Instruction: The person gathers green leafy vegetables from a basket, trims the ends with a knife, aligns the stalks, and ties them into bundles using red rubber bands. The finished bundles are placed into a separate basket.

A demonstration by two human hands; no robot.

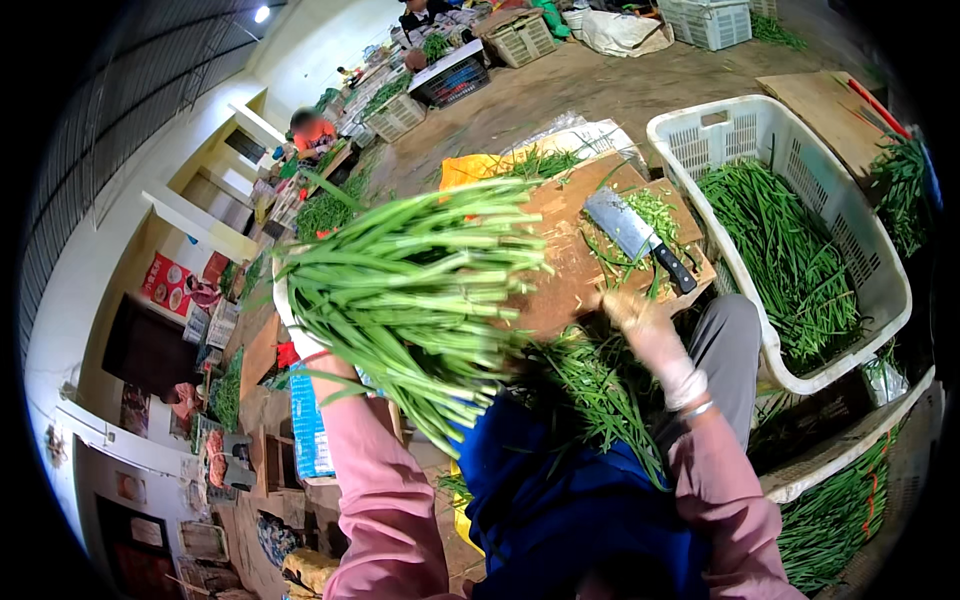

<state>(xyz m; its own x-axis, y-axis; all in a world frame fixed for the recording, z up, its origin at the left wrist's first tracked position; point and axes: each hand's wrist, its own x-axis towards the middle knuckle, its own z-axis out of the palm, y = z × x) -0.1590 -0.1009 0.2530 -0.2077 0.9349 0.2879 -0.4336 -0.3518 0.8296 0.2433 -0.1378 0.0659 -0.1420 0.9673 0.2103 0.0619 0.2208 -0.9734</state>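
Note:
A large bunch of green garlic chives (pixel 420 277) lies across my left hand (pixel 306 341). Most of that hand is hidden behind the leaves, with only some white glove and the wrist visible. The cut pale stem ends face right, over the wooden chopping board (pixel 559 262). My right hand (pixel 645 326), in a thin pale glove, is at the board's near edge. It is blurred, and its finger position is unclear. A cleaver (pixel 637 236) with a black handle rests on the board among chopped stem bits (pixel 652 214). Loose leaves (pixel 600 390) lie on my blue apron (pixel 570 510).
To the right stands a white plastic crate (pixel 814 176) with green chives (pixel 780 255) inside. Another crate with tied greens (pixel 840 510) is at lower right. A yellow bag (pixel 469 169) lies beyond the board. Farther off, a person in orange (pixel 313 135) sits among crates and greens.

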